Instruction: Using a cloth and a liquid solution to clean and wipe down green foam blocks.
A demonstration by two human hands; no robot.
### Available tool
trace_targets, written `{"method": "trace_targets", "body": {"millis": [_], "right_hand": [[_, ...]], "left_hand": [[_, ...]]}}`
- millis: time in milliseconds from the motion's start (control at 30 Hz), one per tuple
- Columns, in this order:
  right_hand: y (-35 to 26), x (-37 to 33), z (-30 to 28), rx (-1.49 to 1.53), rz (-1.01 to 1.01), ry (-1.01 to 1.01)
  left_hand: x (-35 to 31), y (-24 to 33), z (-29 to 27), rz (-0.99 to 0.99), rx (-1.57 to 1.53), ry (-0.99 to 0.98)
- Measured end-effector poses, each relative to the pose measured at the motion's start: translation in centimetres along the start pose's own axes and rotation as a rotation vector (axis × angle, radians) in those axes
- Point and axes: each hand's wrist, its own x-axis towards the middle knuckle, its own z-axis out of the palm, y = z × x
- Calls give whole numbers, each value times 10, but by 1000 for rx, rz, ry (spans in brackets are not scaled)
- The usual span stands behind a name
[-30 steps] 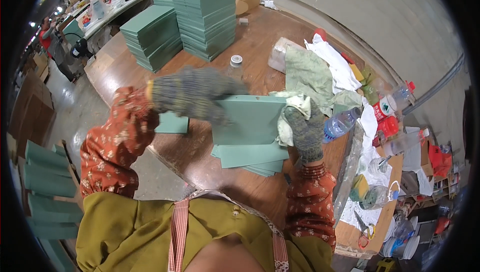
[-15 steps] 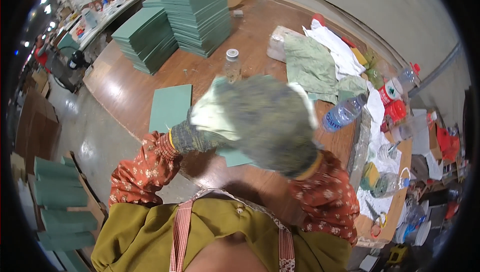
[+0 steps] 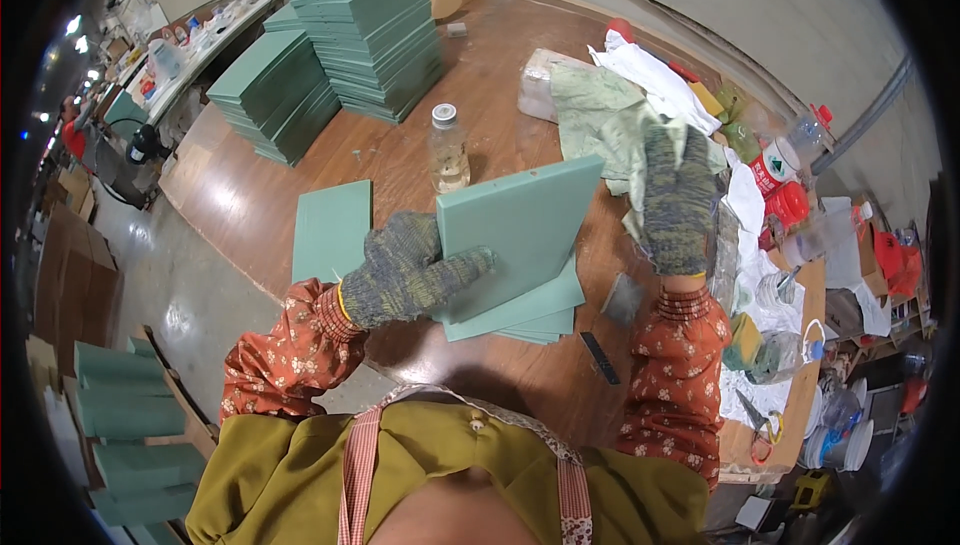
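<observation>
My left hand point(image 3: 405, 270), in a grey-green knitted glove, grips a thin green box point(image 3: 520, 225) by its lower left side, thumb across its face. The box is tilted up on edge above several flat green pieces point(image 3: 530, 323). At the right, my gloved right hand point(image 3: 678, 195) has its fingers stretched forward over a crumpled pale green cloth point(image 3: 636, 145), which shows along the hand's left side and seems held; the palm is hidden. Another green piece point(image 3: 333, 230) lies flat left of my left hand. A capped clear bottle point(image 3: 449, 153) stands just beyond the box.
Tall stacks of green pieces point(image 3: 375, 40) stand at the far left of the wooden table point(image 3: 500, 55). White cloths point(image 3: 660, 80), bottles and a red-lidded jar point(image 3: 775, 165) crowd the right edge. A dark strip point(image 3: 600, 358) and scissors point(image 3: 762, 433) lie nearer me.
My right hand has moved from over the box to the right, taking the pale cloth with it. The green box, hidden before, now shows tilted up in my left hand.
</observation>
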Motion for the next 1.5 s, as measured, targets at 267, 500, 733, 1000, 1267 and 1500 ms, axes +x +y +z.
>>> {"method": "trace_targets", "body": {"millis": [267, 500, 733, 1000, 1267, 1500], "right_hand": [[-8, -22, -18, 503, 257, 52], [-21, -21, -23, 381, 151, -125], [-23, -49, -16, 284, 30, -248], [-37, -74, -21, 351, 243, -253], [-19, -108, -29, 105, 501, -346], [-22, -146, -11, 65, 321, -652]], "left_hand": [[0, -6, 15, -240, -890, 19], [21, -56, -4, -461, -1048, -257], [85, -61, -11, -245, -290, -670], [120, -58, 32, 359, 569, -168], [69, -133, 9, -271, -234, 782], [114, -180, 36, -86, -405, 311]]}}
